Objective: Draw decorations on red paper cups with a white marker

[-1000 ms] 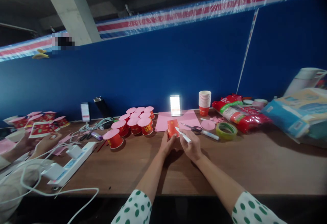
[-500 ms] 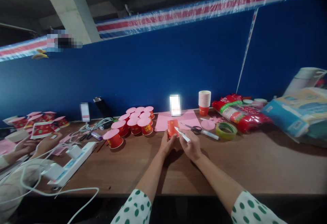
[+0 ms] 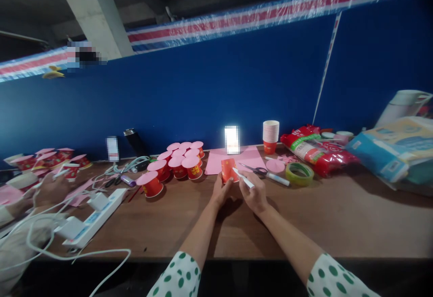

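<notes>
A red paper cup (image 3: 228,168) with yellow marks is gripped in my left hand (image 3: 221,192), just above the table. My right hand (image 3: 256,196) is closed around a white marker pen (image 3: 246,181). The pen's tip points up and left at the cup's right side; whether it touches I cannot tell. Behind the cup lies a pink paper sheet (image 3: 216,163). Scissors (image 3: 257,169), a pink paper disc (image 3: 275,165) and a second white marker (image 3: 278,179) rest just to the right of my hands.
Several red cups topped with pink discs (image 3: 157,166) stand left. A power strip (image 3: 98,218) with white cables lies nearer. Rightward are stacked cups (image 3: 271,135), a tape roll (image 3: 299,173), a red bag (image 3: 320,152) and a blue pack (image 3: 389,146). A co-worker's hand (image 3: 52,192) works far left.
My marker tip has shifted slightly right and down, while the cup has tilted a little in my left hand. At far left, the co-worker's hand and cup have moved.
</notes>
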`<control>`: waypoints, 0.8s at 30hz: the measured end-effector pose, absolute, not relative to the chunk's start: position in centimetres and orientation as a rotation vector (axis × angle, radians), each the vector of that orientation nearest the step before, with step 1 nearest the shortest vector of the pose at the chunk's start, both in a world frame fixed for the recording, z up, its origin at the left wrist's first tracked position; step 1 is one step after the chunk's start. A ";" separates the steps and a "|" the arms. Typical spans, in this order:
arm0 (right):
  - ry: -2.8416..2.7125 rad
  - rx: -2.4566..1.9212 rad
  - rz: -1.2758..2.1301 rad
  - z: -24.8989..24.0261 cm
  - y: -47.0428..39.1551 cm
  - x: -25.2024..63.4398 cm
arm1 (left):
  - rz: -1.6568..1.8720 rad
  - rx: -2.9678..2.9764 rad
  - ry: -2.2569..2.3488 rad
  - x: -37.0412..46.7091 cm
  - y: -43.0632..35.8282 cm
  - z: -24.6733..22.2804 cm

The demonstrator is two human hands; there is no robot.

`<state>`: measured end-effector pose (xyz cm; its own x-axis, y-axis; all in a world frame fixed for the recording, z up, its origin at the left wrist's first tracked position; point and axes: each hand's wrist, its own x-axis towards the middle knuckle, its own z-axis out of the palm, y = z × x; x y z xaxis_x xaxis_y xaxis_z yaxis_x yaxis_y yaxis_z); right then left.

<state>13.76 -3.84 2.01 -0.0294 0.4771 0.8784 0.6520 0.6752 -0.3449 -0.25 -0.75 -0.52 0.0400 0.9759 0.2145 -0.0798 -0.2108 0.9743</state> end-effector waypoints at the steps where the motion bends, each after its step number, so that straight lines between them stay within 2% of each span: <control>1: -1.668 -0.930 -0.184 2.0 -3.9 13.8 | 1.369 1.332 1.006 -0.3 -0.7 -0.6; 24: -1.645 -0.913 -0.185 2.1 -4.1 13.7 | 1.380 1.322 0.984 -0.2 -0.8 -0.3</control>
